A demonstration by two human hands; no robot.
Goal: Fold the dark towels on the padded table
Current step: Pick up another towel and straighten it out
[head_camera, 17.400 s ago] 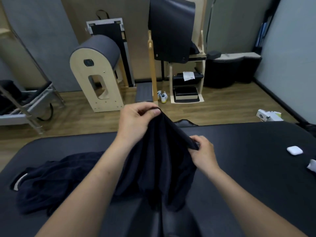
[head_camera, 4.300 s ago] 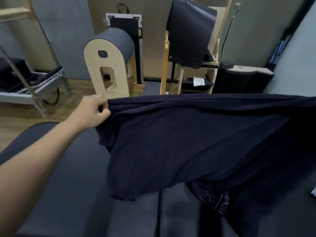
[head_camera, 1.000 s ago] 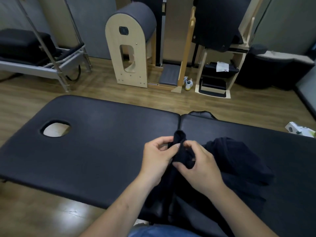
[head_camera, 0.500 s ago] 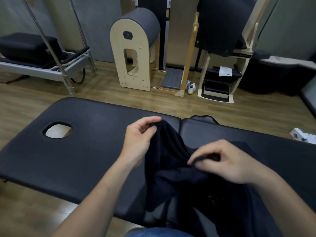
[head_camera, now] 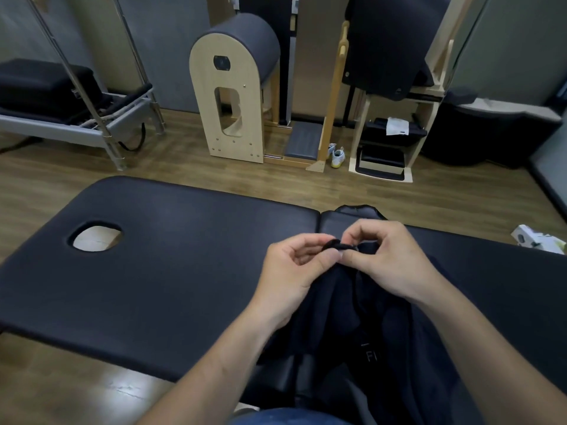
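Both hands have closed together again since a moment ago. Left hand [head_camera: 294, 271] and right hand [head_camera: 389, 262] meet thumb to thumb, each pinching one bunched edge of the dark towel [head_camera: 346, 314]. Below that pinch the towel hangs toward the person, over the counter's [head_camera: 184, 271] near edge. Neither hand is nearer; I'd guess they must part sideways along that edge.

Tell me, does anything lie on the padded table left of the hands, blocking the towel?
Nothing visible does. Left hand and right hand pinch the dark towel; the padded table there shows only its face hole.
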